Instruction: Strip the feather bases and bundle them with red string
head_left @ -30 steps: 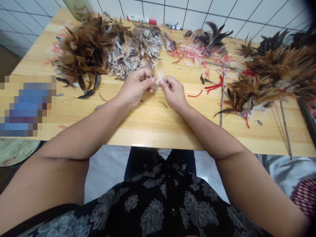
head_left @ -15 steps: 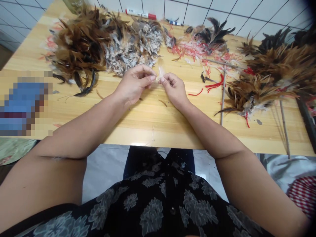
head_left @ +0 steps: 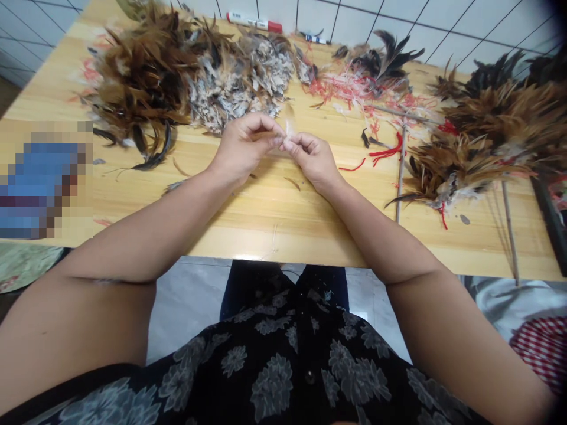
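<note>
Pinching a pale feather [head_left: 289, 125], left hand [head_left: 248, 144] and right hand [head_left: 312, 158] nearly meet; marker label [head_left: 254, 22] illegible.

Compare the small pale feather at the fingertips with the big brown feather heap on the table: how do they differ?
The small pale feather is whitish and wispy, while the big brown feather heap is brown and black, with long pointed feathers. The pale feather is a single one; the heap is a dense mass of many. The pale feather is held up between the left hand and right hand, while the heap lies on the wooden table. Both are soft feathers.
</note>
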A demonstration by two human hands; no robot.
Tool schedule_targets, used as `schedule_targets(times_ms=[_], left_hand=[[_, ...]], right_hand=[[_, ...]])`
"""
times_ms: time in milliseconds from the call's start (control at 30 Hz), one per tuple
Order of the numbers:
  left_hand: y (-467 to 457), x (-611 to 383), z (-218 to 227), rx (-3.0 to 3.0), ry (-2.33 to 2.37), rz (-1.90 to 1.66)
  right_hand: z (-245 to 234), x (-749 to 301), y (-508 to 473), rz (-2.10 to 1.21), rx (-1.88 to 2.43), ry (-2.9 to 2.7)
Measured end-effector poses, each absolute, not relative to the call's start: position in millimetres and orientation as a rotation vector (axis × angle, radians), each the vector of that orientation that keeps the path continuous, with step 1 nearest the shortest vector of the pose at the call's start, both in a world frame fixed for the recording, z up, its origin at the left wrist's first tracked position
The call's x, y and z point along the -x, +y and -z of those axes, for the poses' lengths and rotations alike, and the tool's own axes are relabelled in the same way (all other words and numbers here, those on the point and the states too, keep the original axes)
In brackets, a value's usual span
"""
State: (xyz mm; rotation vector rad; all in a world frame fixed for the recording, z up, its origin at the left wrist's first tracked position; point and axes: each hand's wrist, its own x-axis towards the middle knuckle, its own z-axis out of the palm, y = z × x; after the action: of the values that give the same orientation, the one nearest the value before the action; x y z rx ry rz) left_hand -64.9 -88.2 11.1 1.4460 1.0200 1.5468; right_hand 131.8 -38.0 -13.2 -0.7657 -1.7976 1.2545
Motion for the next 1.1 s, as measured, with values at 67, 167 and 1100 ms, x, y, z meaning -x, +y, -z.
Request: schedule_targets(times_ms=[67,167,1100], left_hand=[[-84,66,-6,-1.468,1.000,-1.542],[-78,69,4,-1.392,1.000,-1.565],[-99,55,-22,-1.192,1.158,-1.456]], right_hand=[[13,-132,-38,-1.261,0.748,-1.801],[14,-133,-38,-1.215,0.756,-1.812],[1,-137,-59,-0.706,0.929,-2.232]])
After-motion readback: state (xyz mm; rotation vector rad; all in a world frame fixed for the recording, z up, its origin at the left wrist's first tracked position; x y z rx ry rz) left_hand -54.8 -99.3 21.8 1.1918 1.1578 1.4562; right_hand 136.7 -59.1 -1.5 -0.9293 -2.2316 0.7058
